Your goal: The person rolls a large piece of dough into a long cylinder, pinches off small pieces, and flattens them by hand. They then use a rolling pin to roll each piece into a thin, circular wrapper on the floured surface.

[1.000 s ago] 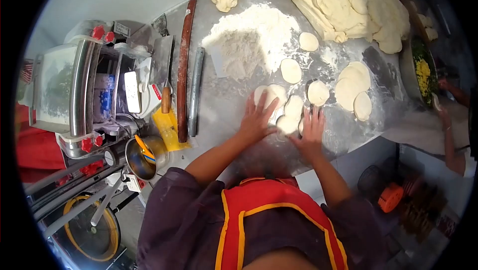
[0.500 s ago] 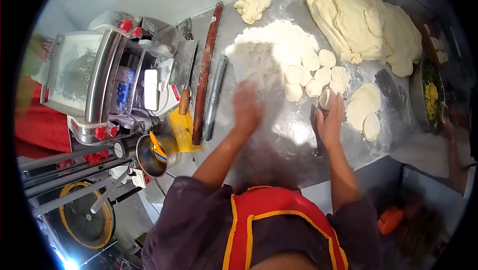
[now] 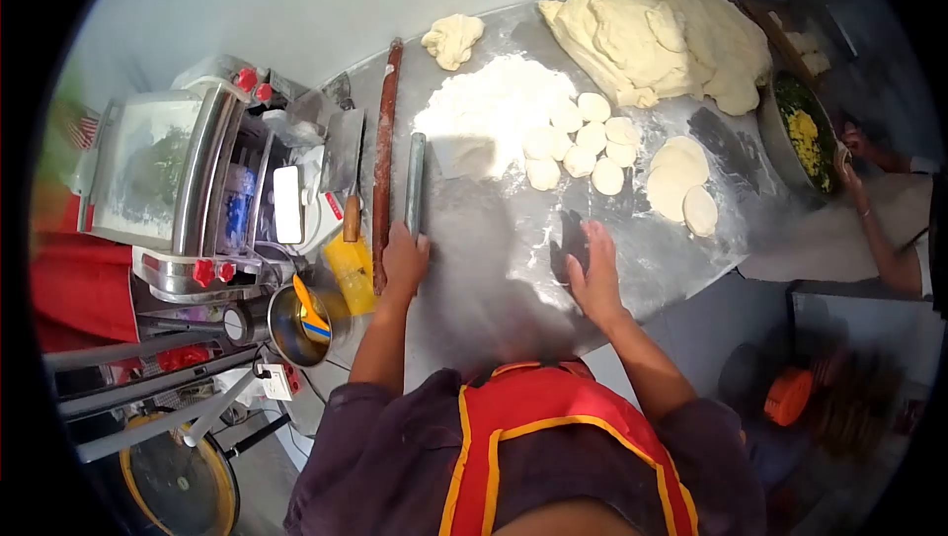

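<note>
My left hand [image 3: 404, 257] is closed around the lower part of a short grey rolling pin [image 3: 415, 175], which lies beside a long reddish-brown rolling pin [image 3: 385, 141]. Over the metal table [image 3: 464, 299], my right hand [image 3: 598, 277] holds nothing, its thumb and fingers apart. Above it lies a cluster of small round dough discs [image 3: 607, 176], some touching white flour [image 3: 484, 101]. Larger flat dough rounds [image 3: 674, 175] overlap to the right, with one smaller disc [image 3: 700, 211] at their edge.
At the back are a big dough mass [image 3: 662, 42] and a small lump [image 3: 453, 41]. A scraper [image 3: 343, 151], metal pot [image 3: 286, 329] and machine [image 3: 197, 170] stand left. On the right, another person's arm [image 3: 884, 249] reaches toward a filling bowl [image 3: 780, 136].
My left hand has moved left onto the grey rolling pin. My right hand has come away from the discs, toward my body. The camera view has shifted, and one disc now lies flat.
</note>
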A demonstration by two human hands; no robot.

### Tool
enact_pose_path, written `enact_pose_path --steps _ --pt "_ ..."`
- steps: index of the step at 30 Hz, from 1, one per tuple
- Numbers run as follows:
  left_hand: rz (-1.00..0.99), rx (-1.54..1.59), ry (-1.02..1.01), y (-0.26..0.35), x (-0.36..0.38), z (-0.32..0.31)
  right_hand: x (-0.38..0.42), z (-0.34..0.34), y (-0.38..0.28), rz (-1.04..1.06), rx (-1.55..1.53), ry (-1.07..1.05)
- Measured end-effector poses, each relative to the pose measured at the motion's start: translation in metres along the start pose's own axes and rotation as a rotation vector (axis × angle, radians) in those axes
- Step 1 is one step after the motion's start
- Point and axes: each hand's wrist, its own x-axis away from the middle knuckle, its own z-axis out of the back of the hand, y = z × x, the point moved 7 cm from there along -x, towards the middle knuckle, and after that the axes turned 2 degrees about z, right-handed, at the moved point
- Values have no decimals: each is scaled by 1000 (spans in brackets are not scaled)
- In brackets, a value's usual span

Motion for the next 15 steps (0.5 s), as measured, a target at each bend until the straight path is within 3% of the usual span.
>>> enact_pose_path --steps 2,5,8,11,14,15 --pt "-12 17 -4 -1 29 -1 7 1 -6 29 6 -42" --pt "-397 50 -16 31 57 -14 6 -10 -35 193 63 -116" --pt "-555 56 -357 86 70 -37 3 -27 -65 402 208 -154" --pt "-872 102 -505 136 84 -72 3 -41 -30 341 376 -255" --pt "-931 81 -718 173 75 -91 17 -25 15 240 383 -251" --pt "-1095 78 -527 177 50 -110 21 -21 30 200 394 -268"
